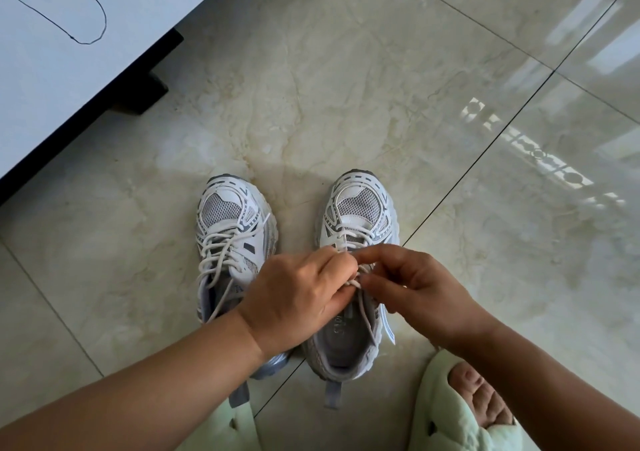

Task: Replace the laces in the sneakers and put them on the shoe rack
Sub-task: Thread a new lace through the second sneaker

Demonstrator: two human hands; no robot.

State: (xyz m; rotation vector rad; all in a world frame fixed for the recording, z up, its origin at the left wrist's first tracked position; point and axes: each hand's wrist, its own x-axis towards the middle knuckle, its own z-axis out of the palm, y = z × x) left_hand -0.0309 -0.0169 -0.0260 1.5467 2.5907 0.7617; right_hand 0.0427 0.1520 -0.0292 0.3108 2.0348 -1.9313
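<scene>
Head-camera view, pale marble-tiled floor [346, 86]: my left hand [298, 294] and right hand [415, 287] each pinch the cream cord lace [355, 282] over the right-side white-and-grey mesh sneaker [358, 215], likely to work its upper eyelets. Its laced twin sneaker [230, 215] stands just beside, toes forward, keeping both within reach.

The left hand [298, 298] covers the heel of the left sneaker [230, 239] and the near-left edge of the right sneaker [353, 277]. Both hands hide the right sneaker's middle eyelets, so where the lace [363, 306] runs under the fingers cannot be told. The insole print is unreadable. The green slippers [460, 412] and white cabinet [62, 79] run off the frame.
</scene>
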